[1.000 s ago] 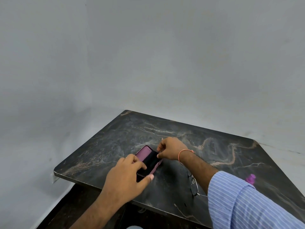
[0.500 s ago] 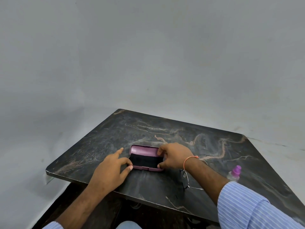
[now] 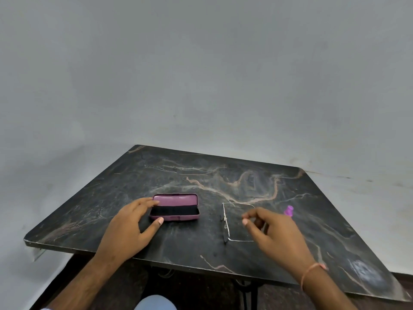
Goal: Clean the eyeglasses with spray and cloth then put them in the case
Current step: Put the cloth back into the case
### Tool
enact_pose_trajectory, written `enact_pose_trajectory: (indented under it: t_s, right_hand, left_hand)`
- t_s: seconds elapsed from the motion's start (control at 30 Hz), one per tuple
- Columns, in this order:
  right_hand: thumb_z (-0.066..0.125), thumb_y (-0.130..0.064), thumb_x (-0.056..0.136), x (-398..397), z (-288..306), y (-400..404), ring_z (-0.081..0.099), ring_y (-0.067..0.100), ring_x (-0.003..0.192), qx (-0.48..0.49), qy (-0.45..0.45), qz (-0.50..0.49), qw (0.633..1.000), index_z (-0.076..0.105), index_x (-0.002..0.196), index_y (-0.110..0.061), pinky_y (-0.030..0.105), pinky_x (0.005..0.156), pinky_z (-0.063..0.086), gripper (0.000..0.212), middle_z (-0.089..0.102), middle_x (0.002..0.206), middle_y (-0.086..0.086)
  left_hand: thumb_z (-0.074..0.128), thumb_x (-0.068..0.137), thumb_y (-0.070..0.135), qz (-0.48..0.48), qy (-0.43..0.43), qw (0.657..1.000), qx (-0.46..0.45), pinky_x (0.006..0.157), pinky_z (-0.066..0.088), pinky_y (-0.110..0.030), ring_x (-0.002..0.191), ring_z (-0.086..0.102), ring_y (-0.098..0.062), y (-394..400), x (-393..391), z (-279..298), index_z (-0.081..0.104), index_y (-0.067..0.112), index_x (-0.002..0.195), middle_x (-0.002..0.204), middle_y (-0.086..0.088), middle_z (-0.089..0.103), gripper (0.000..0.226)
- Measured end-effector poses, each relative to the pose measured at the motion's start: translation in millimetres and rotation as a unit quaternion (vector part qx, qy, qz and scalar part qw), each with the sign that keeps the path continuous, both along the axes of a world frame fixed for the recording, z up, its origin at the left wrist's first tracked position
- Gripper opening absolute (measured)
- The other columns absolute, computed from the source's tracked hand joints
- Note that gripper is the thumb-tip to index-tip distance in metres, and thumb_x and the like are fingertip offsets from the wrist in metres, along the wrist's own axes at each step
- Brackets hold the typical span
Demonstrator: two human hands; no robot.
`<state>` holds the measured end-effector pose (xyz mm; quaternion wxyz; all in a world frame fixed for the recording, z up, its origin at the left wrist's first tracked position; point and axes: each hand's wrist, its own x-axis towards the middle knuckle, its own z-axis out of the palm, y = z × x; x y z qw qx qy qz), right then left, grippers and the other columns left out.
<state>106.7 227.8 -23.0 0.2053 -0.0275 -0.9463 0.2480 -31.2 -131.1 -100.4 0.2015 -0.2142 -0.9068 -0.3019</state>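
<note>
A purple eyeglass case (image 3: 175, 207) lies open on the dark marble table (image 3: 201, 175), black lining showing. My left hand (image 3: 131, 227) rests at its left end, index finger and thumb touching the case's edges. Thin wire-framed eyeglasses (image 3: 225, 222) lie unfolded to the right of the case, arms pointing right. My right hand (image 3: 274, 231) hovers over the arms, fingers loosely curled and holding nothing. A small spray bottle with a purple cap (image 3: 288, 210) stands just behind that hand, mostly hidden. No cloth is visible.
The table's near edge (image 3: 156, 261) runs close to my body, with dark metal legs below. A grey wall stands behind and left of the table. A pale scuff (image 3: 364, 271) marks the table's near right corner.
The case was turned square and set down open. My right hand left the case and moved right over the eyeglasses. My left hand stays at the case's left end.
</note>
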Motion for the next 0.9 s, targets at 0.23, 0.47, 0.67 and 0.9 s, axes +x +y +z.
enact_pose_trajectory:
  t_s: [0.23, 0.47, 0.67, 0.9]
  right_hand:
    - [0.064, -0.077, 0.083, 41.0, -45.3, -17.6, 0.068, -0.010, 0.085, -0.041, 0.006, -0.109, 0.993, 0.067, 0.094, -0.065, 0.026, 0.078, 0.057, 0.016, 0.068, 0.090, -0.045]
    - [0.049, -0.096, 0.073, 30.5, -58.8, -42.6, 0.067, -0.005, 0.110, -0.029, 0.013, -0.145, 0.989, 0.062, 0.124, -0.058, 0.019, 0.082, 0.048, 0.065, 0.068, 0.110, -0.037]
    - [0.047, -0.092, 0.077, 22.1, -62.9, -40.6, 0.066, -0.007, 0.108, -0.033, 0.001, -0.139, 0.990, 0.059, 0.126, -0.054, 0.015, 0.081, 0.049, 0.063, 0.069, 0.112, -0.037]
    - [0.043, -0.084, 0.086, 13.6, -71.1, -36.5, 0.069, 0.002, 0.107, 0.010, 0.008, -0.099, 0.995, 0.062, 0.119, -0.047, 0.024, 0.079, 0.056, 0.053, 0.072, 0.114, -0.028]
  left_hand:
    - [0.054, 0.103, 0.051, -0.110, 0.048, 0.993, 0.012, 0.114, 0.052, -0.049, 0.137, 0.063, -0.011, 89.7, 9.0, 45.6, 0.069, 0.031, 0.144, 0.142, 0.015, 0.071, 0.048]
    - [0.031, 0.119, 0.046, -0.158, -0.123, 0.956, -0.215, 0.135, 0.017, -0.067, 0.168, 0.030, -0.019, 173.0, -21.2, 60.4, 0.025, 0.033, 0.175, 0.177, 0.005, 0.042, 0.058]
    - [0.029, 0.117, 0.045, -0.147, -0.144, 0.946, -0.252, 0.134, 0.005, -0.069, 0.160, 0.045, -0.019, 184.4, -32.8, 45.1, 0.026, 0.027, 0.175, 0.172, 0.004, 0.049, 0.060]
    - [0.032, 0.118, 0.041, -0.138, -0.119, 0.957, -0.224, 0.136, 0.006, -0.063, 0.157, 0.048, -0.014, 182.1, -20.4, 41.3, 0.029, 0.026, 0.174, 0.169, 0.007, 0.050, 0.058]
